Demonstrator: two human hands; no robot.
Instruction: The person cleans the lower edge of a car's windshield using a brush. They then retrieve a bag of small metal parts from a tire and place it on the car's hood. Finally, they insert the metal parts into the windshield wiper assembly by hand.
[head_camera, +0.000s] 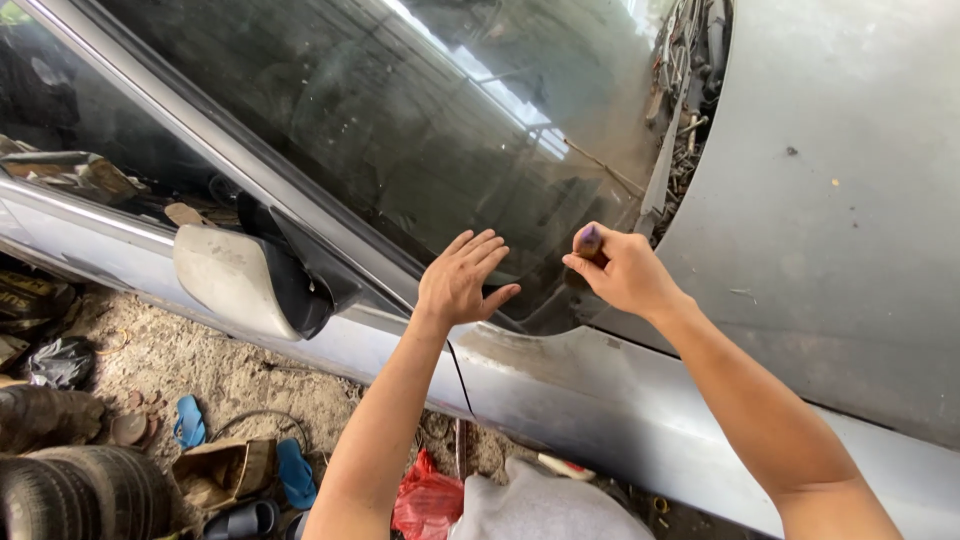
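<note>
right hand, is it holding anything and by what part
The right hand pinches a small dark thing by its top, at the windshield corner; what it is cannot be told. The left hand lies flat, holding nothing.

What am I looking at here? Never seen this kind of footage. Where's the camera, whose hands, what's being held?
There is no machine here: a person wears a camera on the head, so the single picture looks down their own arms at a grey car.

The left hand lies flat, fingers spread, on the lower corner of the windshield. The right hand is closed in a grip on a small dark object pressed at the glass edge near the hood; what it is cannot be told.

To the left is the side mirror. On the dirt ground below lie tyres, blue sandals, a red plastic bag and a grey cloth.
</note>
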